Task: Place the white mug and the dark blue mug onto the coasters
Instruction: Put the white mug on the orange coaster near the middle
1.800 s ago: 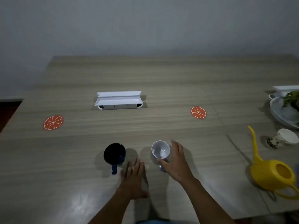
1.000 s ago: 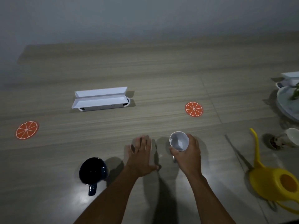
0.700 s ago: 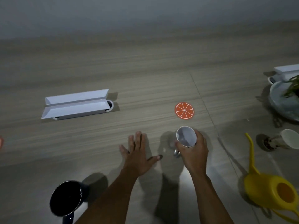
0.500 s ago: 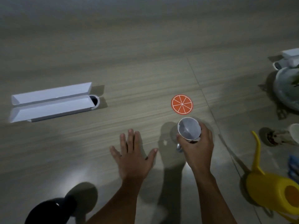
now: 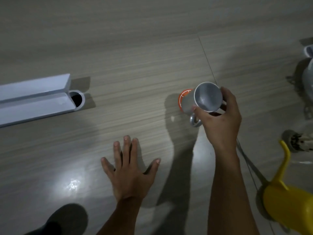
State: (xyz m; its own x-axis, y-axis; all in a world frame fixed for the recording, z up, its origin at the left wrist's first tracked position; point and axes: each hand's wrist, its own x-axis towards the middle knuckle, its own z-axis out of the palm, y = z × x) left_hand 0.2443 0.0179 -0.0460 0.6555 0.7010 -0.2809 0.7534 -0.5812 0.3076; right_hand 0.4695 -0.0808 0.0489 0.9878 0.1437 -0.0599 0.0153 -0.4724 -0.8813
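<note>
White mug (image 5: 201,100) over coaster (image 5: 182,97), right of tray (image 5: 33,97).

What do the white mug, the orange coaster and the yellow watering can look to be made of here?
White mug: probably glazed ceramic, with smooth walls and a soft sheen.
Orange coaster: thin and flat, printed as a citrus slice; material unclear, mostly hidden by the mug.
Yellow watering can: likely moulded plastic, uniform colour, matte.
Right hand grips the mug.
</note>
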